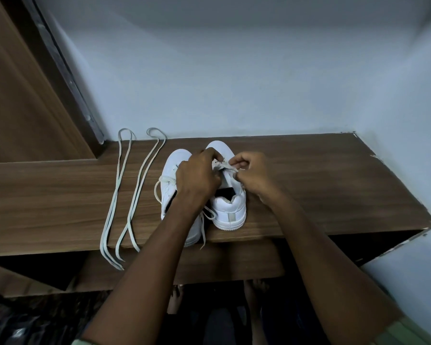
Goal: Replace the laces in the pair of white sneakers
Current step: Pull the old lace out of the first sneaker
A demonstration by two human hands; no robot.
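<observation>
Two white sneakers stand side by side on a wooden shelf point(309, 185), heels toward me. Both my hands work at the lace point(222, 166) over the tongue of the right sneaker point(230, 207). My left hand point(199, 176) has its fingers curled on the lace from the left. My right hand point(249, 173) pinches the lace from the right. The left sneaker point(171, 168) lies partly under my left forearm, its lace point(159, 188) loose at the side and hanging over the shelf's front edge. Two spare pale laces point(125, 195) lie folded in long loops left of the shoes.
The shelf ends at a blue-white wall point(234, 83) behind and to the right. A wooden door point(18, 95) with its frame stands at the left. Below the shelf's front edge is a lower wooden board point(234, 260), and bare feet point(174, 300) show on the floor.
</observation>
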